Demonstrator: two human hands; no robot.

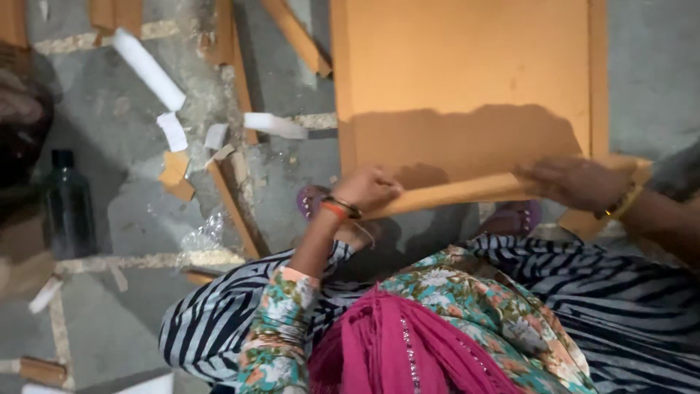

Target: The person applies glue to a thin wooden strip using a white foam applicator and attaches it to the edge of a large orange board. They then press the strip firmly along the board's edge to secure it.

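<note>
Cardboard sheet: large, flat and orange-brown, lying on the concrete floor straight ahead of the seated person; its near edge is lifted and turned over into a long folded strip, which is why a shadow falls across the lower part of the sheet.
Folded strip: runs along the near edge of the cardboard sheet, raised a little off the flat part; both hands bear on it, seemingly to keep the fold from springing back.
Left hand: at the left end of the strip, fingers curled over its edge and pinching it; bangles sit at the wrist.
Right hand: at the right end of the strip, fingers spread flat and pressing down on the card, not closed around it.
Sandals: purple, just below the near edge of the sheet, so the feet appear to be drawn up close to it.
Offcuts: narrow cardboard strips and white paper scraps scattered left of the sheet.
Bottle: dark, upright, well to the left of the sheet, beyond the scraps.
</note>
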